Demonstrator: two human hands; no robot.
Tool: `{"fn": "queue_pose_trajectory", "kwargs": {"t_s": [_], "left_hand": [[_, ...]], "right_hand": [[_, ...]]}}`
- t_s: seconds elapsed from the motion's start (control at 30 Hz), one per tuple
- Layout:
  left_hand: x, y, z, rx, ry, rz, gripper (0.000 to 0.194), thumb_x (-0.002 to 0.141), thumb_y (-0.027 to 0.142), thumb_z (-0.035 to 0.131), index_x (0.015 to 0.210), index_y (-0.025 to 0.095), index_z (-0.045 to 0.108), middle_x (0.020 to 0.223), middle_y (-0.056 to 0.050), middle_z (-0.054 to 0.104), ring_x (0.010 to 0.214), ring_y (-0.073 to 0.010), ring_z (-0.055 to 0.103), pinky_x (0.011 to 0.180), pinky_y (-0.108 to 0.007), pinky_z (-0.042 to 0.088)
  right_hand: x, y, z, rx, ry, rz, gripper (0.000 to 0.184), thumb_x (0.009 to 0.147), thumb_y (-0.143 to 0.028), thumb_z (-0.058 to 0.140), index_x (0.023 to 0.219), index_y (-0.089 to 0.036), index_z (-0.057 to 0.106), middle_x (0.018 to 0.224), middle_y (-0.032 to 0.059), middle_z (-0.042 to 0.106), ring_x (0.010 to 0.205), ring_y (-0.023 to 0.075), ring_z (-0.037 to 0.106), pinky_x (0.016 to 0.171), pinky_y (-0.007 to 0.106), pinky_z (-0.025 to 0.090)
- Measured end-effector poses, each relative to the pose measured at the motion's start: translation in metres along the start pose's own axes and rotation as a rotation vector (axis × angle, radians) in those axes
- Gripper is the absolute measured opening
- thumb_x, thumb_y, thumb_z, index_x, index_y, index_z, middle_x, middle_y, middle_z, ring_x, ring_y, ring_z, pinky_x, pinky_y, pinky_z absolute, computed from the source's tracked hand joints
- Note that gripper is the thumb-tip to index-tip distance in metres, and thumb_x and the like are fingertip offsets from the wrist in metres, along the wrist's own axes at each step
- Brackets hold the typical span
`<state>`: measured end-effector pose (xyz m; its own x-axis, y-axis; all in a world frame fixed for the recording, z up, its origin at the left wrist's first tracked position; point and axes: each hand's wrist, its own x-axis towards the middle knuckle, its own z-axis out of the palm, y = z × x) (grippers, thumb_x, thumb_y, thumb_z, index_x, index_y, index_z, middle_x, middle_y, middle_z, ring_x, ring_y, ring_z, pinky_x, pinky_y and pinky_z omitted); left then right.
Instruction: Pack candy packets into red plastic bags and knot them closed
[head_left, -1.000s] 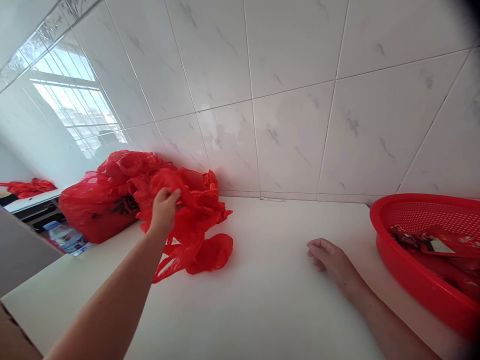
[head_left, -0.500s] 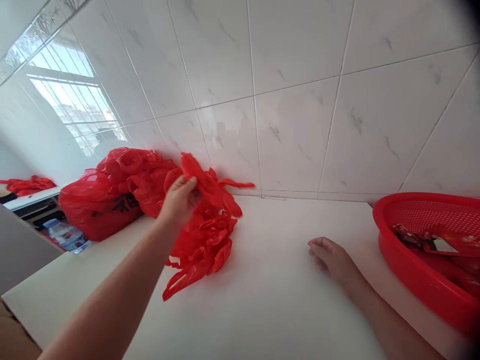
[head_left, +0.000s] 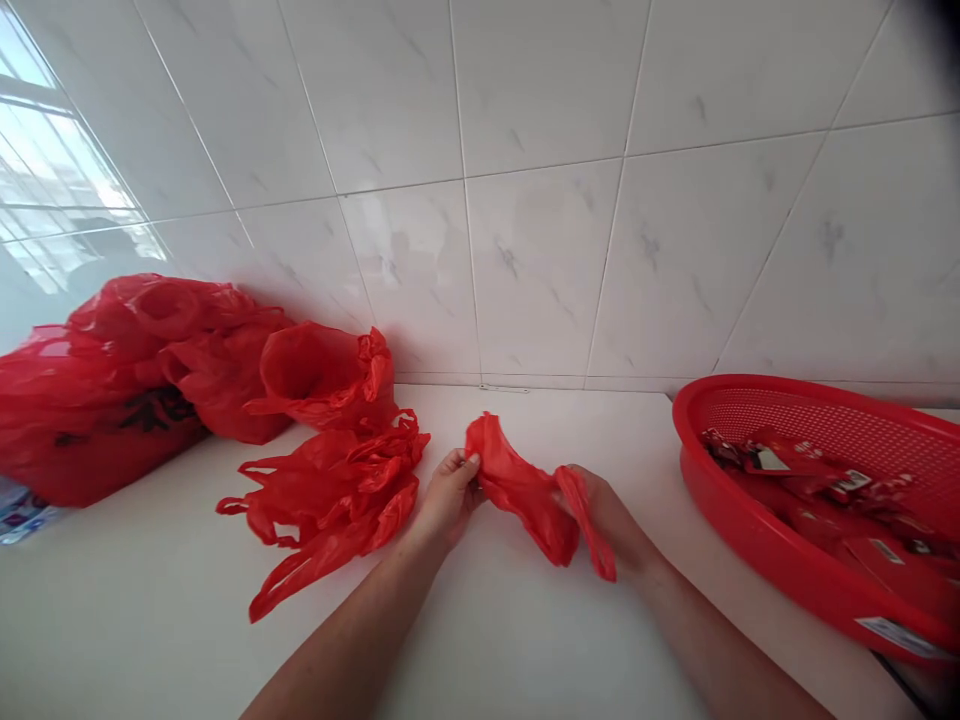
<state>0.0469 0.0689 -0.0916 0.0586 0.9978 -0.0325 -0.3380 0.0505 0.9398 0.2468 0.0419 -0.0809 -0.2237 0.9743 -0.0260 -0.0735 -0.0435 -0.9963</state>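
Note:
A crumpled red plastic bag [head_left: 521, 490] stretches between my two hands above the white tabletop. My left hand [head_left: 456, 485] pinches its left end, thumb on top. At the other end, my right hand [head_left: 600, 505] is closed on the bag, its fingers mostly hidden behind the plastic. One handle of the bag hangs down in front of that hand. Just left of my left hand lies a loose pile of red plastic bags [head_left: 330, 490], handles sticking out toward me.
Large full red bags [head_left: 112, 390] stand against the tiled wall [head_left: 540, 270] on the left, a plastic bottle [head_left: 26, 510] partly visible beside them. At right, a red plastic basket [head_left: 750, 510] holds several red packets [head_left: 810, 470] on the white table [head_left: 480, 640].
My left hand has carried the bag from the pile to the right. My right hand has come to the bag's other end. The view has turned right.

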Motion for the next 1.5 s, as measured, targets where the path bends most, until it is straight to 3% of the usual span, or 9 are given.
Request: {"fn": "queue_pose_trajectory", "kwargs": {"t_s": [0.13, 0.4, 0.5, 0.6, 0.77, 0.97, 1.13, 1.4, 1.5], "left_hand": [[0.014, 0.008, -0.035, 0.149, 0.118, 0.074, 0.031, 0.068, 0.038, 0.067, 0.074, 0.019, 0.043, 0.066, 0.005, 0.051, 0.055, -0.0074, 0.052, 0.052, -0.019, 0.043], [0.033, 0.044, -0.098, 0.546, 0.105, 0.092, 0.023, 0.061, 0.028, 0.070, 0.066, 0.016, 0.051, 0.053, 0.005, 0.051, 0.043, -0.0071, 0.042, 0.043, -0.019, 0.031], [0.025, 0.047, -0.085, 0.566, 0.073, 0.072, 0.031, 0.071, 0.045, 0.062, 0.079, 0.016, 0.056, 0.076, -0.003, 0.062, 0.061, -0.0131, 0.056, 0.052, -0.023, 0.042], [0.011, 0.040, -0.049, 0.390, -0.007, -0.032, 0.050, 0.080, 0.060, 0.044, 0.111, 0.021, 0.049, 0.113, -0.012, 0.058, 0.089, -0.0224, 0.061, 0.063, -0.032, 0.050], [0.000, 0.010, -0.005, 0.246, -0.132, -0.129, 0.066, 0.068, 0.039, 0.071, 0.125, 0.025, 0.040, 0.122, -0.012, 0.055, 0.101, -0.0285, 0.059, 0.072, -0.036, 0.050], [0.011, -0.015, -0.019, 0.032, 0.031, 0.038, 0.056, 0.063, 0.015, 0.069, 0.115, 0.021, 0.050, 0.104, -0.007, 0.062, 0.091, -0.0213, 0.060, 0.076, -0.031, 0.048], [0.017, -0.010, -0.032, -0.206, 0.135, 0.037, 0.032, 0.063, 0.008, 0.062, 0.093, 0.017, 0.056, 0.086, -0.003, 0.063, 0.074, -0.0142, 0.060, 0.068, -0.026, 0.048], [0.024, -0.001, -0.035, -0.405, 0.288, -0.101, 0.014, 0.076, 0.012, 0.052, 0.088, 0.017, 0.057, 0.075, -0.003, 0.065, 0.063, -0.0155, 0.062, 0.061, -0.028, 0.050], [0.023, 0.000, -0.033, -0.385, 0.266, -0.085, 0.013, 0.077, 0.016, 0.054, 0.090, 0.017, 0.058, 0.076, -0.004, 0.065, 0.062, -0.0152, 0.062, 0.059, -0.026, 0.050]], "right_hand": [[0.018, 0.016, -0.020, 0.013, 0.188, 0.025, 0.009, 0.062, -0.020, 0.057, 0.067, -0.020, 0.048, 0.058, -0.0047, 0.050, 0.051, 0.0103, 0.044, 0.048, 0.024, 0.033], [0.024, 0.014, -0.044, 0.132, 0.229, 0.067, 0.015, 0.061, -0.021, 0.059, 0.075, -0.019, 0.055, 0.069, -0.0013, 0.058, 0.059, 0.0118, 0.049, 0.053, 0.024, 0.035], [0.025, 0.016, -0.044, 0.142, 0.212, 0.051, 0.015, 0.063, -0.020, 0.061, 0.077, -0.019, 0.056, 0.072, -0.0007, 0.059, 0.060, 0.0121, 0.050, 0.054, 0.024, 0.037], [0.025, 0.023, -0.042, 0.104, 0.271, 0.046, 0.015, 0.066, -0.024, 0.063, 0.079, -0.019, 0.056, 0.069, -0.0022, 0.057, 0.057, 0.0112, 0.048, 0.053, 0.023, 0.037], [0.021, 0.025, -0.037, -0.020, 0.331, -0.017, 0.017, 0.071, -0.030, 0.062, 0.084, -0.021, 0.058, 0.079, -0.0013, 0.061, 0.069, 0.0142, 0.055, 0.059, 0.024, 0.042], [0.016, 0.012, -0.034, -0.155, 0.146, 0.014, 0.040, 0.066, -0.027, 0.069, 0.103, -0.023, 0.055, 0.097, 0.0022, 0.064, 0.088, 0.0197, 0.059, 0.073, 0.029, 0.046], [0.019, 0.019, -0.045, -0.077, 0.036, 0.077, 0.024, 0.072, -0.031, 0.065, 0.090, -0.017, 0.059, 0.084, 0.0031, 0.064, 0.076, 0.0170, 0.058, 0.068, 0.027, 0.044], [0.019, 0.018, -0.044, 0.164, 0.212, 0.154, 0.021, 0.069, -0.032, 0.069, 0.082, -0.018, 0.061, 0.072, 0.0014, 0.062, 0.062, 0.0130, 0.053, 0.056, 0.024, 0.042], [0.018, 0.017, -0.046, 0.335, 0.240, 0.143, 0.017, 0.068, -0.028, 0.070, 0.068, -0.018, 0.056, 0.053, -0.0043, 0.049, 0.046, 0.0070, 0.041, 0.042, 0.020, 0.033]]}}
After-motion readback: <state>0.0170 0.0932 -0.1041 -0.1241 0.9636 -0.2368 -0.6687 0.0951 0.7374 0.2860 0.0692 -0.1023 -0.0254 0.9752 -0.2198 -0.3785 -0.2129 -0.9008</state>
